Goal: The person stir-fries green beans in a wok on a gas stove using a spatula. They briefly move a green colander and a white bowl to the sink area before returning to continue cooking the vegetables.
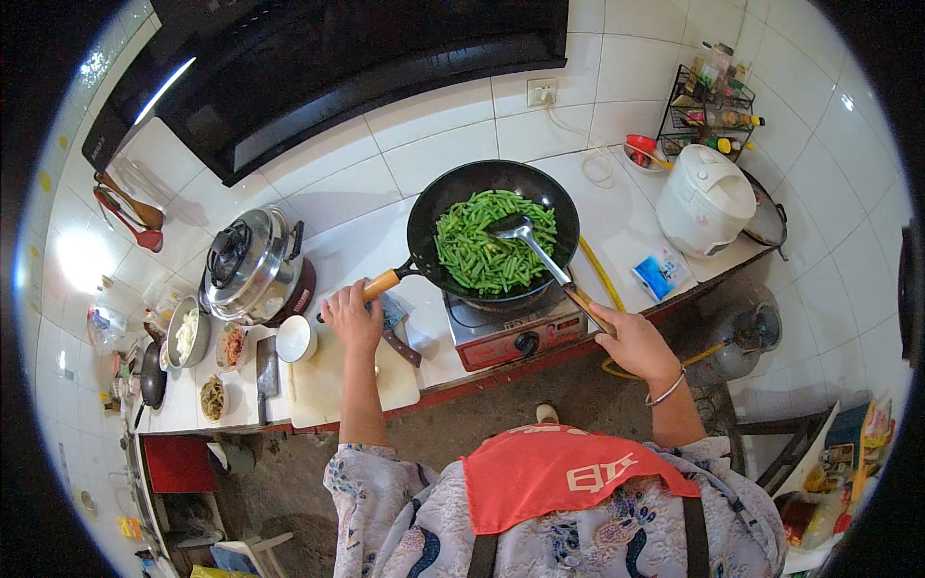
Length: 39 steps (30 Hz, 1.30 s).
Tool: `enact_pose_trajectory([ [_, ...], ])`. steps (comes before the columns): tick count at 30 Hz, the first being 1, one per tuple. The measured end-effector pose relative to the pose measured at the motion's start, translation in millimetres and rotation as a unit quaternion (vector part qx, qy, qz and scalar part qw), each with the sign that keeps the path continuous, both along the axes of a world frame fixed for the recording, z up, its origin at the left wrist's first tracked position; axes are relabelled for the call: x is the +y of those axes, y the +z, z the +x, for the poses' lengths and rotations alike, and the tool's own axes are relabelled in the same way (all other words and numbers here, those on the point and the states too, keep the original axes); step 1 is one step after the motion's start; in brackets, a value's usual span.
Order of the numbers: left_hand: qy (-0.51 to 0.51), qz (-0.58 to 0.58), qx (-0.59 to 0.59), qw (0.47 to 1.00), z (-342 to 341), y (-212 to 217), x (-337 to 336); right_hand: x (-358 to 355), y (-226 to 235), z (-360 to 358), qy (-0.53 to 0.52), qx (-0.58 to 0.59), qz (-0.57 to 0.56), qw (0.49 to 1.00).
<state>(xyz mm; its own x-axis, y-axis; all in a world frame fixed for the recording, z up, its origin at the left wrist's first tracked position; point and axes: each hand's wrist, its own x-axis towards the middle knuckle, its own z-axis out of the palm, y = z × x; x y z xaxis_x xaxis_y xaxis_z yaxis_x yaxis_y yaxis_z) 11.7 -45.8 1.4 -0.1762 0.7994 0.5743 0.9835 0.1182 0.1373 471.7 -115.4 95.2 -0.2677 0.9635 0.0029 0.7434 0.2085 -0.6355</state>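
Note:
A black wok [424, 207] sits on the gas stove [482, 347], filled with chopped green beans [482, 246]. My left hand [353, 313] is closed at the end of the wok's wooden handle [383, 282]. With my right hand [638, 342] I grip the handle of a metal spatula [549, 262], whose head rests on the beans. Below my left hand lies a cutting board [385, 385], with a cleaver [400, 342] partly on it. A white bowl [296, 338] stands just left of that hand.
A lidded steel pot [252, 265] stands left on the counter, near a second cleaver [267, 376] and a bowl of white food [187, 332]. To the right are a rice cooker [706, 202], a blue-and-white packet [660, 275] and a spice rack [708, 116]. A yellow hose [602, 275] runs past the stove.

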Motion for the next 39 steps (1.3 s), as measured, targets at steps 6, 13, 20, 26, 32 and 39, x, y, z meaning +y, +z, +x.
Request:
enact_pose_trajectory([
  [6,0.000,0.014,0.005,1.000,4,4,0,0,-4,1,-0.002,-0.006,0.007,1.000],
  [13,-0.004,0.033,0.015,0.999,2,-1,0,0,-2,0,-0.001,0.001,-0.007,1.000],
  [20,-0.005,0.034,0.017,0.999,4,2,-1,0,-13,4,0.014,0.015,0.043,0.999],
  [26,-0.002,0.028,0.008,1.000,5,2,-2,-1,-4,1,-0.002,0.001,-0.001,1.000],
  [32,-0.007,0.040,0.019,0.999,4,2,-2,-1,-4,0,-0.003,0.002,0.002,1.000],
  [39,-0.008,0.029,0.005,1.000,4,2,-1,-1,-7,0,-0.001,0.018,0.018,1.000],
])
